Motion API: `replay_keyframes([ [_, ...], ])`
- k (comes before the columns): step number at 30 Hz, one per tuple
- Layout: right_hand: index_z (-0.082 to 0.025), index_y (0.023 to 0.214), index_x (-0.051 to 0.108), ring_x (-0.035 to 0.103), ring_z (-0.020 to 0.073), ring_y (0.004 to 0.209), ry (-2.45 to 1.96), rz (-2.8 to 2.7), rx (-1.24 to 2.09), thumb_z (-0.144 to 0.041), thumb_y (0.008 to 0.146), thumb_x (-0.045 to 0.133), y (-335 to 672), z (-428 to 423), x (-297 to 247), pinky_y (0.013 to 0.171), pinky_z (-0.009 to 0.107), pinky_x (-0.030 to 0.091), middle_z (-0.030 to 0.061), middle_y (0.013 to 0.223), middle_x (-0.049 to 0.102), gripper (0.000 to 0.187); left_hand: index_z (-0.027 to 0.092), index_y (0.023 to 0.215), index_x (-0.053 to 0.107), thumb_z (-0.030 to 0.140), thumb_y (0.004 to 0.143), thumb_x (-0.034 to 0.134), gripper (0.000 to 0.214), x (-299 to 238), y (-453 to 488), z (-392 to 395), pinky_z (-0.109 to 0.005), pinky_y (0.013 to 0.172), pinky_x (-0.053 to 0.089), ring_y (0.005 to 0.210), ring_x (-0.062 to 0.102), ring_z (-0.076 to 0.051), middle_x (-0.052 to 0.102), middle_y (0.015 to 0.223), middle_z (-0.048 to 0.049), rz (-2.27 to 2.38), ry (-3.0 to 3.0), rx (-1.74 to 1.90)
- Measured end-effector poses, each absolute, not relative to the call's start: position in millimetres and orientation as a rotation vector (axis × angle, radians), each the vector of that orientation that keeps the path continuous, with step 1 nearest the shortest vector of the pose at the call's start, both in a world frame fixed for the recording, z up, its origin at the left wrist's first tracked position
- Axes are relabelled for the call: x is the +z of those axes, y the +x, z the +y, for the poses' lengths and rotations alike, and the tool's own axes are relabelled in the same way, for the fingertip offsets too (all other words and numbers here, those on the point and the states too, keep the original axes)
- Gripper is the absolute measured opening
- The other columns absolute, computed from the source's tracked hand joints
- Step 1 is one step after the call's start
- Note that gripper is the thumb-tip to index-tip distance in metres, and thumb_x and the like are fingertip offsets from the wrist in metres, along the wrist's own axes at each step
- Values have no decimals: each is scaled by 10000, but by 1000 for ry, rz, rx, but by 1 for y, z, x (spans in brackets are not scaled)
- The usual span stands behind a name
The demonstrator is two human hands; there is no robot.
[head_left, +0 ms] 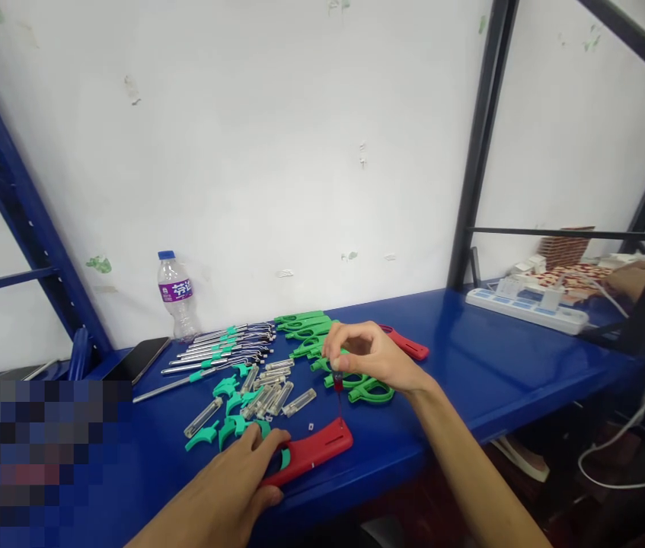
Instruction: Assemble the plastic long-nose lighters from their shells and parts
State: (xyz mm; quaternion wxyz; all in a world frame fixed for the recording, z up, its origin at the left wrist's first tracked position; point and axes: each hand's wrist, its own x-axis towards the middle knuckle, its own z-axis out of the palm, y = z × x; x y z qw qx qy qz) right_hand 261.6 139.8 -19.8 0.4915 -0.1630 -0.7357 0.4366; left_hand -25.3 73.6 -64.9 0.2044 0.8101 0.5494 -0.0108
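Observation:
My left hand (245, 476) is closed around one end of a red plastic lighter casing (322, 450), at the table's front edge. A teal trigger piece (285, 458) shows in the casing beside my fingers. Above the casing's other end, my right hand (368, 352) pinches a small screwdriver (339, 380) from the top. Its thin shaft points down, and the tip meets the casing near its end. Beyond my left hand lie loose teal triggers (228, 386) and clear fuel tanks (299, 402). Green casings (308, 327) are lined up behind my right hand, partly hidden by it.
Metal lighter tubes with wires (219, 346) lie in a row behind the tanks. A plastic bottle (177, 297) and a phone (138, 361) are at the back left. Another red casing (407, 342) lies right of the green ones. A power strip (528, 310) and a co-worker's hand (630, 280) are far right.

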Motion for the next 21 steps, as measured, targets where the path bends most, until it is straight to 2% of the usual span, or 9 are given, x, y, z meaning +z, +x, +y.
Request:
replay_keyframes([
  [2, -221, 966, 800, 672, 163, 864, -416, -1802, 1069, -390, 952, 800, 263, 139, -20, 772, 305, 530, 36, 924, 735, 169, 352, 1581, 510, 293, 1011, 561, 575, -66, -26, 75, -518, 1271, 360, 1535, 449, -337, 450, 1685, -76, 1521, 2267, -43],
  [4, -228, 1048, 804, 689, 173, 954, -431, -1825, 1067, -382, 1011, 727, 264, 139, -19, 830, 316, 536, 57, 1017, 756, 177, 361, 1589, 498, 330, 1032, 540, 560, -69, -29, 76, -513, 1278, 351, 1555, 419, -331, 440, 1692, -66, 1504, 2290, -29],
  [6, -231, 1014, 815, 681, 176, 1005, -427, -1838, 1056, -389, 994, 748, 264, 139, -19, 870, 317, 536, 59, 1090, 739, 173, 382, 1591, 491, 355, 1044, 525, 549, -75, -32, 76, -518, 1280, 348, 1560, 411, -328, 435, 1696, -51, 1488, 2305, 1],
  [9, -237, 945, 817, 671, 159, 922, -413, -1848, 1050, -384, 935, 817, 264, 138, -19, 820, 300, 542, 38, 1051, 720, 148, 403, 1581, 500, 367, 1031, 565, 556, -84, -38, 78, -524, 1280, 347, 1554, 418, -337, 446, 1690, -44, 1475, 2303, 46],
  [11, -239, 989, 817, 683, 163, 906, -423, -1868, 1050, -377, 979, 770, 264, 137, -18, 816, 307, 543, 38, 1001, 740, 146, 420, 1567, 514, 375, 1025, 588, 549, -90, -41, 79, -517, 1278, 352, 1548, 426, -335, 459, 1682, -33, 1454, 2307, 106],
  [14, -240, 1109, 809, 704, 195, 1016, -445, -1904, 1037, -385, 1051, 671, 265, 135, -16, 895, 350, 540, 64, 1052, 773, 207, 419, 1556, 524, 382, 1028, 594, 534, -94, -43, 80, -504, 1265, 362, 1533, 443, -333, 476, 1667, -41, 1428, 2311, 172],
  [16, -237, 1055, 820, 684, 211, 1083, -435, -1902, 1006, -430, 1048, 668, 265, 134, -16, 932, 369, 533, 79, 1126, 756, 245, 401, 1557, 520, 366, 1030, 584, 532, -89, -39, 79, -496, 1260, 358, 1522, 451, -328, 489, 1649, -57, 1424, 2314, 164],
  [18, -232, 911, 828, 662, 210, 1058, -412, -1873, 968, -483, 1016, 702, 266, 136, -18, 906, 365, 535, 81, 1128, 726, 300, 380, 1547, 526, 333, 1029, 567, 522, -78, -33, 76, -480, 1225, 396, 1466, 507, -316, 519, 1607, -76, 1416, 2314, 118],
  [21, -231, 799, 817, 645, 184, 888, -400, -1841, 938, -483, 961, 775, 265, 139, -20, 799, 340, 532, 55, 947, 707, 302, 343, 1501, 556, 258, 1011, 542, 497, -59, -21, 72, -446, 1116, 479, 1296, 625, -295, 595, 1470, -91, 1397, 2307, 56],
])
